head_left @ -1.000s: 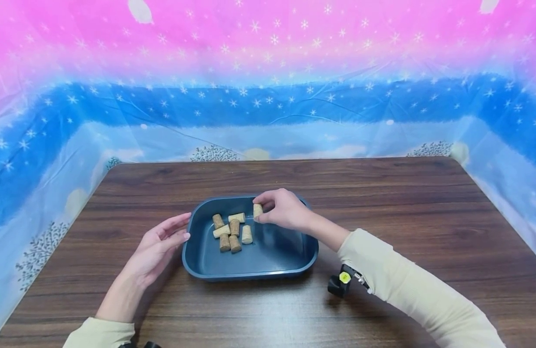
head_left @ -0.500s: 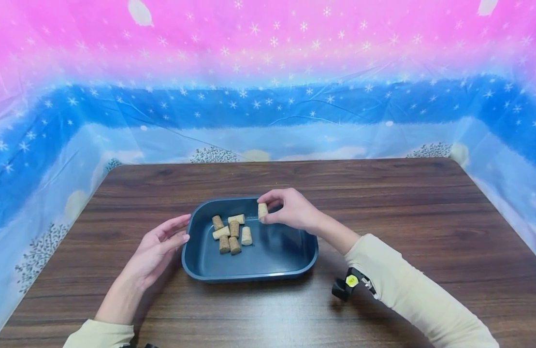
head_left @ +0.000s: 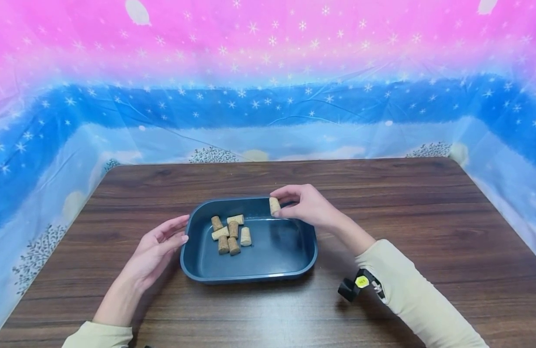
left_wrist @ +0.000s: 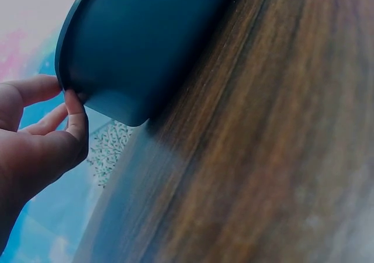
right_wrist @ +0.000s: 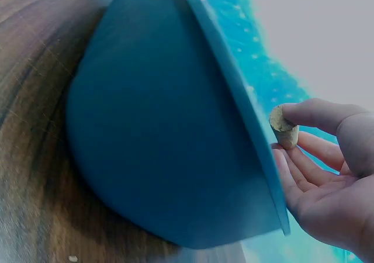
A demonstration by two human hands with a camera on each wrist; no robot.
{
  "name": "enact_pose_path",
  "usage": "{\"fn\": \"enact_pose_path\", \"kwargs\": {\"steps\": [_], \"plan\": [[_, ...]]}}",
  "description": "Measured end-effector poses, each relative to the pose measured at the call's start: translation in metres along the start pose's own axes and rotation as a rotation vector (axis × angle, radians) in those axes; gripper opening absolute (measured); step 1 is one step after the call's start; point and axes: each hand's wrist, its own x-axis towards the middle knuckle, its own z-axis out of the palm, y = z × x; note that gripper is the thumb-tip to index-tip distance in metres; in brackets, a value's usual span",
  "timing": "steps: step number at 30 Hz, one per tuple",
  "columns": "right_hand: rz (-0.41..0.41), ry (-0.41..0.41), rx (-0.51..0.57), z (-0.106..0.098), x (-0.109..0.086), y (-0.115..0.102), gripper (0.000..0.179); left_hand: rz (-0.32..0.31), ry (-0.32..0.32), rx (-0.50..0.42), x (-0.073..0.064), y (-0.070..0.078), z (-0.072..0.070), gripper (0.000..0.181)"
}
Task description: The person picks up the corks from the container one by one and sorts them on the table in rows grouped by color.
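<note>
In the head view, a dark blue rectangular tray (head_left: 250,278) with rounded corners holds several corks (head_left: 233,229), some pale and some brown, grouped in its left half. My right hand (head_left: 313,205) pinches a pale cork (head_left: 274,206) between thumb and fingers, over the tray's back right rim. The right wrist view shows this cork (right_wrist: 285,128) held just above rim level, thumb on its end. My left hand (head_left: 152,251) touches the tray's left end with thumb and fingertips, fingers fairly straight. In the left wrist view those fingertips (left_wrist: 71,99) lie at the tray's rim.
The tray stands on a dark wood-grain table (head_left: 381,193). Behind and beside the table hangs a pink and blue cloth (head_left: 268,106) with snowflakes. A black wrist camera mount (head_left: 349,289) hangs under the right sleeve. A tiny pale speck (right_wrist: 73,258) lies on the table.
My right hand has moved right and slightly up with the pinched cork, from over the tray's middle to its back right rim. The left hand and the other corks stay about where they were.
</note>
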Motion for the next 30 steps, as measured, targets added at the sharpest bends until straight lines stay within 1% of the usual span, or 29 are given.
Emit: {"fn": "enact_pose_path", "kwargs": {"steps": [2,11,16,21,30], "plan": [[0.003,0.004,0.023,-0.005,-0.001,0.001,0.046,0.003,0.001,-0.001,0.000,0.000,0.000,0.051],[0.000,0.054,0.029,-0.024,-0.003,0.010,0.046,0.028,-0.012,-0.038,0.000,-0.002,-0.001,0.040],[0.031,0.089,0.051,-0.035,-0.005,0.018,0.046,0.025,-0.008,-0.030,0.000,-0.002,-0.001,0.042],[0.048,0.102,0.079,-0.045,-0.006,0.027,0.047,0.021,-0.008,-0.026,0.001,-0.002,-0.001,0.044],[0.090,0.123,0.043,-0.060,-0.008,0.042,0.049,0.010,-0.003,-0.004,0.000,-0.002,-0.002,0.050]]}}
